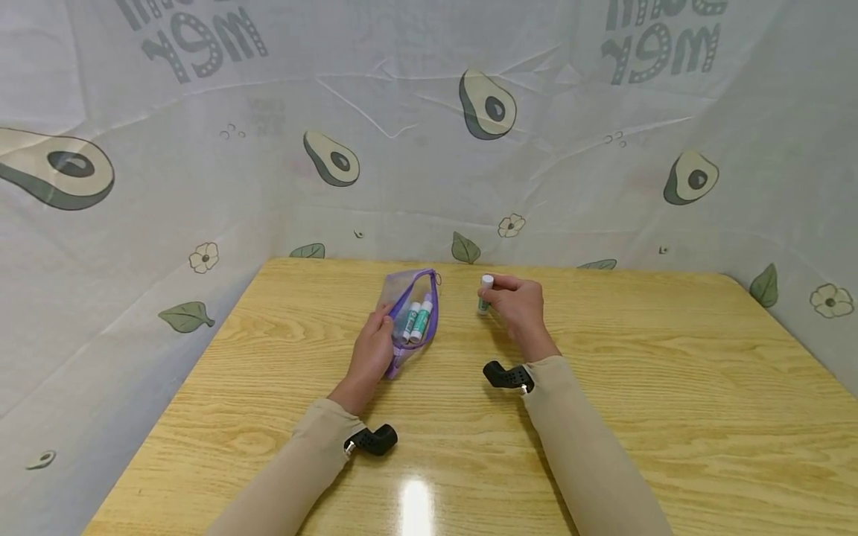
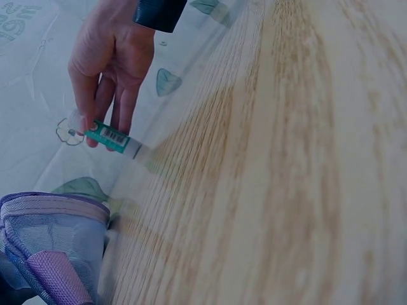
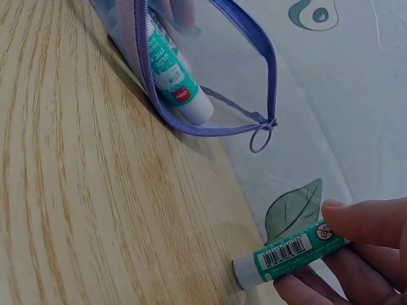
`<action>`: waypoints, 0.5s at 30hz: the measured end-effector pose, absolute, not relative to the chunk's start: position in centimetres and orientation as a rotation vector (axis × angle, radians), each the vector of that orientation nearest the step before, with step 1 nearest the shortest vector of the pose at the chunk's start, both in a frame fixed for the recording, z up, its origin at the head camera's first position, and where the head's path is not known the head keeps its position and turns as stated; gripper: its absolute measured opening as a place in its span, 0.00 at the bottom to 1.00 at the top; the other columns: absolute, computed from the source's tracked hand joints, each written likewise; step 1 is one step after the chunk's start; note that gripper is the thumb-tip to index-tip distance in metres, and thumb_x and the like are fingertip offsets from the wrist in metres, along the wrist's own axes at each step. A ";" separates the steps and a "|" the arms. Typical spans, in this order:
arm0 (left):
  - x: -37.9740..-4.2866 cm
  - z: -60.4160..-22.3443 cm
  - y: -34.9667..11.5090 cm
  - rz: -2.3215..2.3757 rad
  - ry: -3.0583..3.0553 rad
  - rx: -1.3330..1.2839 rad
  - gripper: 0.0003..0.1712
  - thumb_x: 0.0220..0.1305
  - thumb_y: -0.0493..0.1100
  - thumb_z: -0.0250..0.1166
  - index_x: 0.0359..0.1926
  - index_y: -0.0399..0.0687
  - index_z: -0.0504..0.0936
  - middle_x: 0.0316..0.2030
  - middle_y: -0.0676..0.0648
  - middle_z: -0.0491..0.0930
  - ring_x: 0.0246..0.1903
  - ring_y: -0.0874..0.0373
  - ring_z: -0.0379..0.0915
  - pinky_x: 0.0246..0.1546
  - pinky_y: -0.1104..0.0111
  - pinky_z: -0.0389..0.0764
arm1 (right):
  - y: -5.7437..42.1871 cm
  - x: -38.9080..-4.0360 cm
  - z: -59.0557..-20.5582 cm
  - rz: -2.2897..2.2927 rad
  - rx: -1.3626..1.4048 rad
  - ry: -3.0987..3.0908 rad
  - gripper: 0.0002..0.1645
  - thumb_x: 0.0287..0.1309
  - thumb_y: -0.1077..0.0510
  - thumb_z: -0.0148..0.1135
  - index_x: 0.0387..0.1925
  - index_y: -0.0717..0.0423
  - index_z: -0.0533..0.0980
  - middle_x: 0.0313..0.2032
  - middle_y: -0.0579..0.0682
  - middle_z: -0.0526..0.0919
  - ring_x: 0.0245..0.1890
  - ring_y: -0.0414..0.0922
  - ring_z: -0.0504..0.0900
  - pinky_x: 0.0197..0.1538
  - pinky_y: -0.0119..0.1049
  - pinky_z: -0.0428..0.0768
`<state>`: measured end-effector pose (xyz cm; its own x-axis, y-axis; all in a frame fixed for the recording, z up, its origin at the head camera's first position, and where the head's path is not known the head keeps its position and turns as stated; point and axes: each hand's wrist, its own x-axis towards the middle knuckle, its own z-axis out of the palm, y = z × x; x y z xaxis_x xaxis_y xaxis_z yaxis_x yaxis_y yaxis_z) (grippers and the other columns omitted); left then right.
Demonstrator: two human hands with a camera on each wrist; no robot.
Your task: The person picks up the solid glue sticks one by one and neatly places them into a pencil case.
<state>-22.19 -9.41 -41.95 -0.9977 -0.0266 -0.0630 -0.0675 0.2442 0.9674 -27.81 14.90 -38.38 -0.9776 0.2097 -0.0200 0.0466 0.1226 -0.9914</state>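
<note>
A see-through mesh zipper pouch [image 1: 434, 316] with purple edging lies on the table, its mouth gaping. Two green-and-white glue sticks [image 1: 421, 321] show inside it. My left hand [image 1: 371, 348] grips the pouch by its left side, the thumb on the near mesh. To the right of the pouch, my right hand [image 1: 523, 307] pinches another glue stick [image 3: 289, 254] between thumb and fingers. That stick stands roughly upright in the head view, apart from the pouch; whether its lower end touches the table I cannot tell.
The wood-grain table [image 1: 657, 357] runs back to a pale curtain [image 1: 415, 179] printed with avocados and leaves. A small ring pull [image 3: 261, 138] hangs from the pouch's zipper. Black wrist camera mounts [image 1: 507, 376] jut out from both sleeves.
</note>
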 end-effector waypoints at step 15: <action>-21.9 -41.6 -9.3 1.906 2.463 -0.100 0.31 0.87 0.50 0.40 0.83 0.50 0.61 0.86 0.47 0.48 0.86 0.43 0.37 0.86 0.44 0.44 | 14.7 -27.8 -37.8 2.039 -0.265 -2.226 0.27 0.68 0.64 0.69 0.67 0.64 0.79 0.65 0.65 0.81 0.62 0.51 0.84 0.70 0.46 0.82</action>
